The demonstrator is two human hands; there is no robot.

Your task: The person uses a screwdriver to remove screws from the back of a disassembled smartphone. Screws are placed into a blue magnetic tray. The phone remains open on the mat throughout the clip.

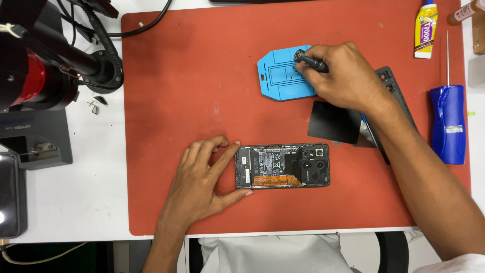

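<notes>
Head view: I see my left hand (pixel 202 177) spread loosely, fingertips touching the short left end of the opened phone (pixel 282 166), which lies lengthwise left to right on the red mat (pixel 177 76). My right hand (pixel 343 76) grips a dark screwdriver (pixel 310 62) over the blue tray (pixel 280 76), well above the phone

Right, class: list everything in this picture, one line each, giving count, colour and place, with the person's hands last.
work mat: one, red-orange, centre of the white table
opened phone: one, black, back cover off, mid mat
blue tray: one, upper mat
dark plate: one, black, right of centre
phone frame: one, dark, under the right forearm
blue-handled screwdriver: one, right edge
glue tube: one, yellow and white, top right
stand: one, black and red, left
left hand: steadies the phone's end
right hand: grip on a black tool over the tray
</notes>
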